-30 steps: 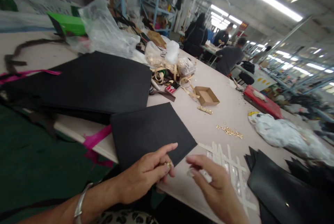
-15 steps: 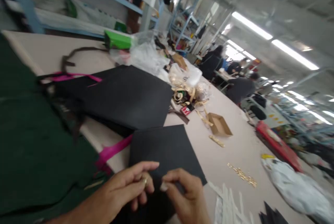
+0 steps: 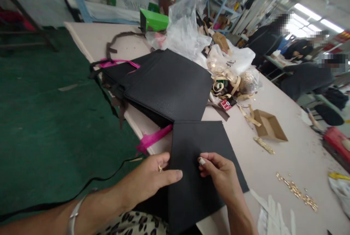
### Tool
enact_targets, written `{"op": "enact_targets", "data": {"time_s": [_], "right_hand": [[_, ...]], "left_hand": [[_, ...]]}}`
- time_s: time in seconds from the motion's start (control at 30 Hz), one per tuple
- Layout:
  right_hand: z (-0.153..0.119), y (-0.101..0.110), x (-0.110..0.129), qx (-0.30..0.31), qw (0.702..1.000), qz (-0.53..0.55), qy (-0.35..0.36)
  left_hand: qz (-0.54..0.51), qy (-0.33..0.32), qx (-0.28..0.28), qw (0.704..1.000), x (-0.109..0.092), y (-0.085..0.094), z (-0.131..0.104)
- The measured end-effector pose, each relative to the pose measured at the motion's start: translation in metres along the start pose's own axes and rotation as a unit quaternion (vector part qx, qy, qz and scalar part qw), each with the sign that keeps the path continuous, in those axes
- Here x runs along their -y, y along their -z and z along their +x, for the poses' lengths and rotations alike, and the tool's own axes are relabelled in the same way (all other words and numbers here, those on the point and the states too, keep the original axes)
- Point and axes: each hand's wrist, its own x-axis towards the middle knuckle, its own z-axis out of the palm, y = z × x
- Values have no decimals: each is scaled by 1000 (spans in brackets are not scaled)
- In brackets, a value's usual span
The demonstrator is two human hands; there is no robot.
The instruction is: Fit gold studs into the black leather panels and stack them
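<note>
A black rectangular panel [image 3: 202,136] lies at the table's near edge, overlapping a larger black panel stack [image 3: 172,85]. My left hand [image 3: 155,174] rests at the panel's left edge, a ring on one finger, thumb stretched over the surface and the other fingers curled behind the edge. Above the panel's right half, my right hand [image 3: 216,169] has thumb and fingertips pinched together; a small reddish-brown bit shows at the tips, too small to name. A magenta strip [image 3: 154,139] sticks out between the panels on the left.
On the table [image 3: 232,133] are an open cardboard box [image 3: 269,127], gold pieces [image 3: 298,193], white strips [image 3: 275,215] and plastic bags [image 3: 182,30]. A green box [image 3: 153,20] stands at the back. People [image 3: 306,78] sit at the right.
The view has shifted left and down, so the table appears farther right. My left hand now grips the panel's left edge, its thumb extended; my hands are farther apart. My right hand stays pinched.
</note>
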Motion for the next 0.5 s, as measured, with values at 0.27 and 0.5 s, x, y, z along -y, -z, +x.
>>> {"op": "enact_targets", "data": {"time_s": [0.27,0.5], "right_hand": [[-4,6,0,31,999,6,-43],[-3,5,2,56,997,31,-42]], "left_hand": [[-13,136,-19,990,-2,-21,14],[5,166,-134,977,4,-28,14]]}}
